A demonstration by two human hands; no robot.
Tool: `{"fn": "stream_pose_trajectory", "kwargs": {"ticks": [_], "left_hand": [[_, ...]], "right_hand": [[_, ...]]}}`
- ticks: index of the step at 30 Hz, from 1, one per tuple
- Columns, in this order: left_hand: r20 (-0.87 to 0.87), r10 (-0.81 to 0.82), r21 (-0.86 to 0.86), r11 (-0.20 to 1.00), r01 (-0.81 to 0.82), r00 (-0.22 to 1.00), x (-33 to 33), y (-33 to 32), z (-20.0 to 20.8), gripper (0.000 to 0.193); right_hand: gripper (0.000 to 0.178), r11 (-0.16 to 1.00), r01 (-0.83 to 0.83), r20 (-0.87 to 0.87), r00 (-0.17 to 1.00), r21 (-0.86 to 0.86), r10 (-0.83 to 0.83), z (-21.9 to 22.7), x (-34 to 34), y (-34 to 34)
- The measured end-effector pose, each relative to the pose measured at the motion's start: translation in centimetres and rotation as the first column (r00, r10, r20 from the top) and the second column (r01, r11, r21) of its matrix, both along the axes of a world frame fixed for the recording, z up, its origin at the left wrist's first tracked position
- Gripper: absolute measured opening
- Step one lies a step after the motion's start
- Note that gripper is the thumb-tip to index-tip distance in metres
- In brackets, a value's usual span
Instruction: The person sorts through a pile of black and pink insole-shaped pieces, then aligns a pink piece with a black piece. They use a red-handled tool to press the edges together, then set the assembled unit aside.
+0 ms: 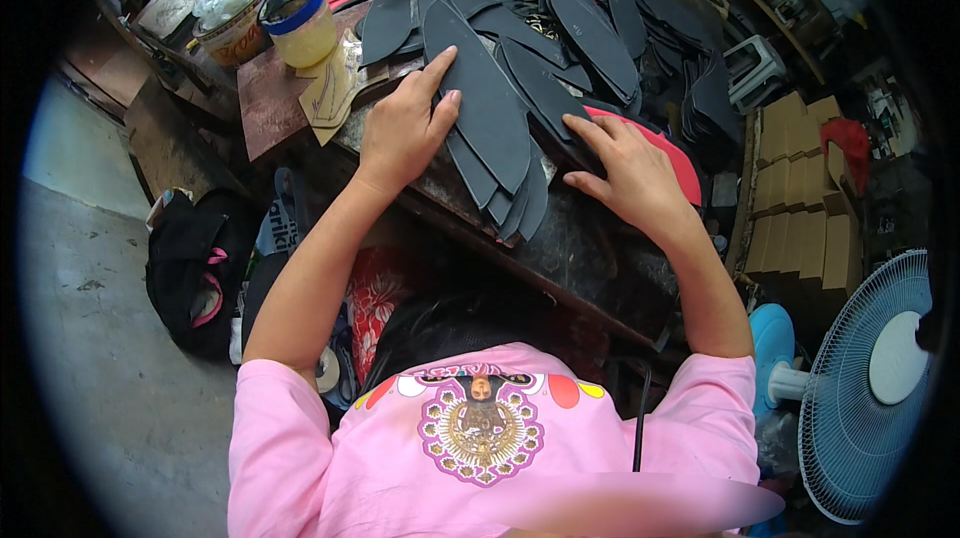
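Black sole-shaped pieces all over a scuffed dark bench (600,263), in one packed workshop.
Grey floor (90,278) on the left, stacked cardboard boxes (795,198) and a blue-and-white fan (865,378) on the right. The big black piece (485,108) lies flat atop a fanned stack near the bench's front edge, long axis slanting from far left to near right, near tip aimed roughly at the person. Left hand (400,133): index and thumb slightly apart on its left edge, can't tell if they're gripping. Right hand (635,173): thumb and index wide apart, fingertips at the neighbouring black piece (540,83).
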State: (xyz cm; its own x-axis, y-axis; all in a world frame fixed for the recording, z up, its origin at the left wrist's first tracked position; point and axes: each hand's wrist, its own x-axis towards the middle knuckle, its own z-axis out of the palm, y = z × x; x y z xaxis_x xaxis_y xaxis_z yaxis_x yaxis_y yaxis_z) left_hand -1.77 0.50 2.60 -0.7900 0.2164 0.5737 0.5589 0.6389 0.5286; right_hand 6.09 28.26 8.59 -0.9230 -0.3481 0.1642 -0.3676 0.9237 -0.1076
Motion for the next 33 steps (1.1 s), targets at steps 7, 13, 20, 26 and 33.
{"fn": "stream_pose_trajectory", "kwargs": {"ticks": [7, 13, 20, 26, 33], "left_hand": [[-0.012, -0.005, 0.016, 1.0, 0.005, 1.0, -0.1, 0.1, -0.1, 0.05], [-0.045, 0.002, -0.003, 1.0, -0.002, 0.999, 0.0, 0.0, -0.1, 0.05], [-0.041, -0.004, 0.013, 1.0, 0.004, 0.999, -0.1, 0.0, -0.1, 0.049], [-0.014, -0.001, 0.018, 1.0, 0.002, 1.0, -0.1, 0.0, -0.1, 0.05], [-0.029, 0.011, 0.011, 1.0, -0.011, 1.0, -0.2, 0.0, -0.1, 0.05]], "right_hand": [[0.038, 0.995, 0.004, 0.007, 1.0, -0.095, -0.003, 0.6, 1.0, 0.4], [0.027, 0.893, 0.035, 0.052, 0.999, -0.449, -0.013, 0.9, 0.0, 1.6], [0.028, 0.474, 0.165, 0.149, 0.986, -0.865, -0.071, 0.0, -1.7, 3.7], [0.024, 0.415, 0.104, 0.068, 0.993, -0.904, -0.099, 0.4, -1.3, 3.6], [0.036, 0.971, -0.208, -0.433, 0.891, -0.121, 0.137, 1.2, 0.4, 2.1]]}}
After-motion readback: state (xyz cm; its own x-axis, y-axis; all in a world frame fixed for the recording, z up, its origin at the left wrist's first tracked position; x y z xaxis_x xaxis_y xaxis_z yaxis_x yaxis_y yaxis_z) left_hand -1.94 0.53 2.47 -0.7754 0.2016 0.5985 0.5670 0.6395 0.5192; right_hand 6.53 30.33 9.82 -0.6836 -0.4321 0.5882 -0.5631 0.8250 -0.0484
